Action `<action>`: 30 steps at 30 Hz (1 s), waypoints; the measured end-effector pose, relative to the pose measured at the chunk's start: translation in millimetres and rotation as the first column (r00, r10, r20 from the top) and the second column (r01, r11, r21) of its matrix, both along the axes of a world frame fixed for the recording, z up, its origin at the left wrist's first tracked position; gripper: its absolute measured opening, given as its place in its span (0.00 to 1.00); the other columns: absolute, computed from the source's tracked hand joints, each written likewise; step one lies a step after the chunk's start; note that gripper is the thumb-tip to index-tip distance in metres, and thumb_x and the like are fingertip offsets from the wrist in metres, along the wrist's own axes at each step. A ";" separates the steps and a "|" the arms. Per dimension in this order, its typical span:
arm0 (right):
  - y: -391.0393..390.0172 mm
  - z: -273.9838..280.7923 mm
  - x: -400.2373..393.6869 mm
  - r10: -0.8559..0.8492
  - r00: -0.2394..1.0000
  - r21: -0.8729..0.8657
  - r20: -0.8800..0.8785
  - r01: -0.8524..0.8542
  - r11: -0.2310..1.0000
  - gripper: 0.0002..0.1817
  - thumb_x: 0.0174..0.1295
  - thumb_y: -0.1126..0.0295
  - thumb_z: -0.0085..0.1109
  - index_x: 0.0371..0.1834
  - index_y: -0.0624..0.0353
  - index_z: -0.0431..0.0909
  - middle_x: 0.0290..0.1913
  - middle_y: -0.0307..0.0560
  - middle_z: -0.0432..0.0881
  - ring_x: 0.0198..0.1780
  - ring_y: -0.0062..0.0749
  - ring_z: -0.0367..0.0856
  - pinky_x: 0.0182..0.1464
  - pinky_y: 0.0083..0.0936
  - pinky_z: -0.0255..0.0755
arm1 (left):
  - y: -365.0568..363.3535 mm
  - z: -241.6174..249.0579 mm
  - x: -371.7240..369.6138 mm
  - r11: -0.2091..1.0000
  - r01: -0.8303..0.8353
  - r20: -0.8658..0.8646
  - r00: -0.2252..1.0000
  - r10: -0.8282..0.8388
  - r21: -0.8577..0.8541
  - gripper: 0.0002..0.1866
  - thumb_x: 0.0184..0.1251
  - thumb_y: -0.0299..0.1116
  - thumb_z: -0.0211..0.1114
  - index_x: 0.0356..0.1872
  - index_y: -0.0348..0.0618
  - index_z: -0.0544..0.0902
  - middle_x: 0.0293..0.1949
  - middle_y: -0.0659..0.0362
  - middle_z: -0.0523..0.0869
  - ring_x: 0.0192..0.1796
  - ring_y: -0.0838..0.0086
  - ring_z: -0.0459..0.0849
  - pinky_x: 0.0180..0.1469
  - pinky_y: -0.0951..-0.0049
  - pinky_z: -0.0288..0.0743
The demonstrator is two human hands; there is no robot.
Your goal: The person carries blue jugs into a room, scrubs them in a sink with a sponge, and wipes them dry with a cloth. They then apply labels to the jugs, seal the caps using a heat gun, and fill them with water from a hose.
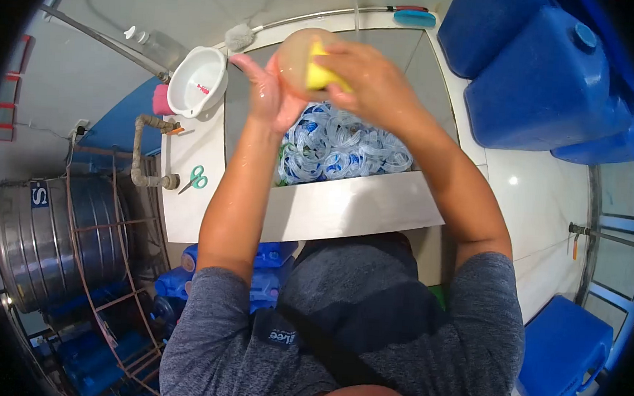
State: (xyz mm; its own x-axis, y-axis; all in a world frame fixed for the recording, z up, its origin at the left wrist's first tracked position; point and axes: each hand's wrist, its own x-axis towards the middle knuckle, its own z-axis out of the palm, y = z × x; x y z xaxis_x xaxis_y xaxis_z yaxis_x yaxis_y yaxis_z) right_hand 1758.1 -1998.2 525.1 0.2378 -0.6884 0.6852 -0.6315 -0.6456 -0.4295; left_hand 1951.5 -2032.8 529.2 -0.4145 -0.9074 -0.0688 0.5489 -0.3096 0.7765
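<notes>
The left hand (268, 95) cups a round translucent lid (299, 57) while the right hand (366, 75) presses a yellow sponge (320, 73) against it; clear plastic bottles (341, 149) lie below both hands.

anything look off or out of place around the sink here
Nothing looks spilled or broken. The left hand holds a round translucent container over the basin of plastic bottles while the right hand presses a yellow sponge on it. One small oddity: green-handled scissors lie loose on the counter near the pipe.
</notes>
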 end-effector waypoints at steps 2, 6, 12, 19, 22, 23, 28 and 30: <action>-7.6 -0.2 -11.3 -0.060 0.998 0.087 -0.010 0.060 0.994 0.23 0.53 0.65 0.68 0.56 0.50 0.84 0.59 0.51 0.83 0.61 0.49 0.79 0.61 0.42 0.76 | 0.7 2.1 7.5 0.991 0.112 -0.081 0.990 -0.119 -0.080 0.66 0.50 0.89 0.38 0.75 0.37 0.64 0.73 0.49 0.70 0.74 0.56 0.70 0.74 0.50 0.68; -15.8 20.4 10.4 -0.058 0.998 -0.058 -0.014 0.057 0.997 0.23 0.55 0.68 0.68 0.57 0.52 0.84 0.61 0.49 0.82 0.60 0.48 0.80 0.63 0.39 0.75 | 2.4 -3.7 -17.3 0.988 0.139 -0.054 0.988 -0.143 -0.073 0.66 0.50 0.89 0.38 0.75 0.37 0.64 0.73 0.48 0.71 0.74 0.56 0.70 0.74 0.51 0.68; 26.4 1.2 -6.7 -0.166 0.986 0.003 -0.025 0.166 0.986 0.22 0.56 0.69 0.68 0.57 0.54 0.84 0.61 0.50 0.82 0.59 0.47 0.81 0.63 0.40 0.76 | 9.4 34.1 4.4 0.994 0.014 -0.025 1.000 -0.017 -0.106 0.70 0.43 0.92 0.36 0.73 0.36 0.65 0.69 0.49 0.74 0.71 0.58 0.74 0.71 0.50 0.71; 3.1 41.7 -10.7 0.100 0.993 0.074 0.067 -0.105 0.992 0.22 0.55 0.73 0.65 0.57 0.51 0.85 0.60 0.50 0.83 0.59 0.46 0.82 0.62 0.37 0.77 | 17.4 37.5 -3.0 0.940 0.312 0.519 0.832 -0.198 -0.142 0.76 0.32 0.96 0.27 0.73 0.40 0.66 0.62 0.56 0.79 0.63 0.69 0.79 0.61 0.64 0.76; -5.6 53.5 -18.9 0.175 0.967 -0.009 -0.184 -0.180 0.984 0.23 0.54 0.73 0.66 0.56 0.50 0.85 0.59 0.49 0.83 0.59 0.47 0.82 0.62 0.37 0.76 | 20.8 49.8 -0.4 0.942 0.327 0.546 0.805 -0.234 -0.079 0.78 0.30 0.97 0.22 0.74 0.41 0.64 0.61 0.57 0.79 0.63 0.70 0.78 0.60 0.66 0.75; -9.4 54.2 -21.9 0.178 0.960 0.019 -0.216 -0.178 0.984 0.23 0.53 0.73 0.66 0.56 0.49 0.85 0.59 0.49 0.83 0.59 0.47 0.81 0.61 0.38 0.76 | 23.0 54.9 0.3 0.947 0.313 0.553 0.803 -0.224 -0.070 0.79 0.30 0.97 0.19 0.75 0.41 0.63 0.61 0.57 0.79 0.63 0.70 0.77 0.61 0.66 0.74; -3.8 54.8 -3.6 0.219 0.945 -0.081 -0.242 -0.244 0.966 0.22 0.53 0.73 0.67 0.54 0.48 0.86 0.58 0.47 0.84 0.58 0.48 0.81 0.60 0.40 0.77 | 13.1 53.9 5.7 0.956 0.293 0.469 0.842 -0.265 0.014 0.79 0.30 0.96 0.15 0.76 0.41 0.62 0.65 0.55 0.76 0.66 0.69 0.75 0.64 0.63 0.71; -12.8 49.8 -2.4 0.195 0.964 -0.078 -0.180 -0.211 0.974 0.23 0.52 0.73 0.68 0.54 0.48 0.86 0.58 0.47 0.84 0.59 0.48 0.81 0.60 0.39 0.77 | 11.6 53.7 6.6 0.952 0.300 0.432 0.852 -0.296 0.060 0.79 0.31 0.96 0.15 0.77 0.41 0.62 0.66 0.54 0.75 0.66 0.68 0.75 0.65 0.62 0.70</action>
State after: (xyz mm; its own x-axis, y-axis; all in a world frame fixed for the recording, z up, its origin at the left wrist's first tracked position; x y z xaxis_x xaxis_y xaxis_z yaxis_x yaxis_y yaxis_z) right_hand 1755.7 -2011.0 574.9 0.4844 -0.5469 0.6829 -0.5411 -0.8006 -0.2573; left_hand 1958.1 -2021.1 582.8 -0.5961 -0.7465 -0.2957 0.0417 -0.3966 0.9170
